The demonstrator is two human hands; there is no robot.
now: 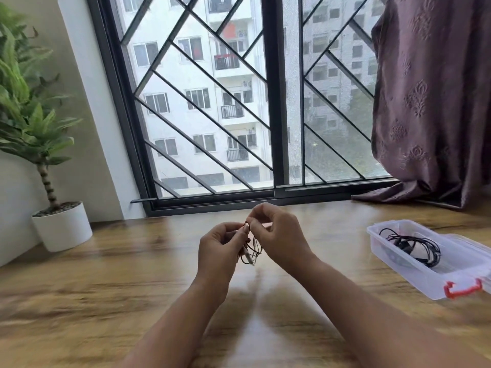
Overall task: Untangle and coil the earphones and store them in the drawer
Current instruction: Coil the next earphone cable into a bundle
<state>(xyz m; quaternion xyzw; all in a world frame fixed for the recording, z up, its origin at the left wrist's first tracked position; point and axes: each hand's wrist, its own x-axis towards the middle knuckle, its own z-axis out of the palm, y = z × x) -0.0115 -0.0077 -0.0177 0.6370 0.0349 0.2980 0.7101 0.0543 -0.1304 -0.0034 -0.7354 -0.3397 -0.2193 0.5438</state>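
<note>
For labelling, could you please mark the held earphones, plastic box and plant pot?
held earphones [249, 257]: head view, hanging white end
plastic box [403, 264]: head view, near wall
plant pot [63, 229]: head view, white side

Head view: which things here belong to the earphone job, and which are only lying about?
Job: tangled earphones, pinched between left hand and right hand; clear box with black earphones inside.
Lying about: potted plant; curtain.

On the table [106, 288] a potted plant [63, 226] stands far left, a box [414, 278] holding spare earphones [414, 245] lies right, and between them the left hand [220, 248] and right hand [279, 235] grip tangled earphones [253, 251].
</note>
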